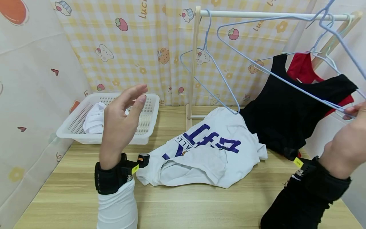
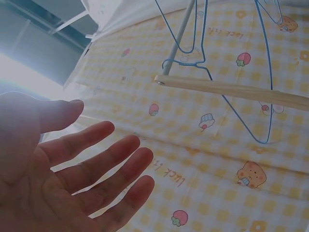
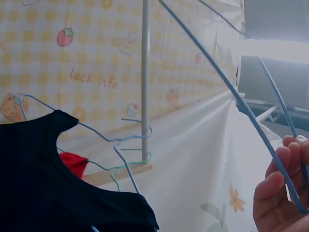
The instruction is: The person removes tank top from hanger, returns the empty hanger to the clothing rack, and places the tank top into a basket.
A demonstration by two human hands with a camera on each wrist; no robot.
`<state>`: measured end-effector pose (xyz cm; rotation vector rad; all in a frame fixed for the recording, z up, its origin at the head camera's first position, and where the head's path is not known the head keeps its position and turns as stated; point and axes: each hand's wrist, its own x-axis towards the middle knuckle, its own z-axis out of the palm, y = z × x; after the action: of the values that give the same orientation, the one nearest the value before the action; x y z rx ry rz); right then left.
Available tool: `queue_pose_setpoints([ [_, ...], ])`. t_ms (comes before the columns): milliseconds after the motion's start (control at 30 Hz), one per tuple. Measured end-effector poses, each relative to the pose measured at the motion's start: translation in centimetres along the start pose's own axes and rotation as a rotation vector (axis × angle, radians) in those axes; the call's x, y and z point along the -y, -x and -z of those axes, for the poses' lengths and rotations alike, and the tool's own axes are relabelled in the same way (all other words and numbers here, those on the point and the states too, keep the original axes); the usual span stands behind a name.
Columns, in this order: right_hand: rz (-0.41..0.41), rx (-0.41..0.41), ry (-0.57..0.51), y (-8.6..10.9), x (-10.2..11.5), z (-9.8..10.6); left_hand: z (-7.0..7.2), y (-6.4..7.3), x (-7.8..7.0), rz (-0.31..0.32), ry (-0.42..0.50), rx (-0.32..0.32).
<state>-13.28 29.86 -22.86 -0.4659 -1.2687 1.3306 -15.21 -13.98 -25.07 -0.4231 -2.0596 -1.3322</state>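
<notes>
My right hand (image 1: 347,143) grips a light-blue wire hanger (image 3: 241,101) by one lower corner, fingers curled round the wire. In the head view that hanger carries no clothes and slants across the rack, its hook end at the upper right. My left hand (image 1: 121,124) is raised in front of the basket and holds nothing; the left wrist view shows its fingers spread and relaxed. Between the hands, a white T-shirt (image 1: 243,159) with dark purple lettering lies on the table, its neckline toward me.
A clothes rack (image 1: 257,14) stands at the back with a bare blue hanger (image 1: 223,74) at its left end. On its right hang a black tank top (image 1: 286,114) and a red garment (image 1: 300,68). The white basket (image 1: 156,101) at left contains white cloth (image 1: 95,119).
</notes>
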Motion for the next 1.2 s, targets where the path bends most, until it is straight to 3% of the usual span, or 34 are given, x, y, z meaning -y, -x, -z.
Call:
queue_pose_setpoints([
  [67,0.018,0.032,-0.022,0.5,0.0,-0.6,-0.1,0.0,0.0,0.012,-0.017,0.007],
  [267,0.177,0.174,-0.046,2.6,-0.2,-3.0,-0.3,0.2,0.1,0.033,-0.039,0.033],
  [333,0.142,0.221,-0.134,3.4,-0.1,-3.9,-0.4,0.2,0.1,0.028,-0.036,0.043],
  [433,0.113,0.291,-0.162,4.5,-0.6,-5.2,-0.6,0.2,0.1,0.022,-0.034,0.058],
  [667,0.178,0.414,0.010,6.2,-3.0,-7.4,-1.0,0.2,0.1,0.026,-0.054,0.099],
  [1200,0.264,0.677,0.097,8.6,-3.6,-8.0,-1.7,-0.1,0.3,0.065,-0.135,0.191],
])
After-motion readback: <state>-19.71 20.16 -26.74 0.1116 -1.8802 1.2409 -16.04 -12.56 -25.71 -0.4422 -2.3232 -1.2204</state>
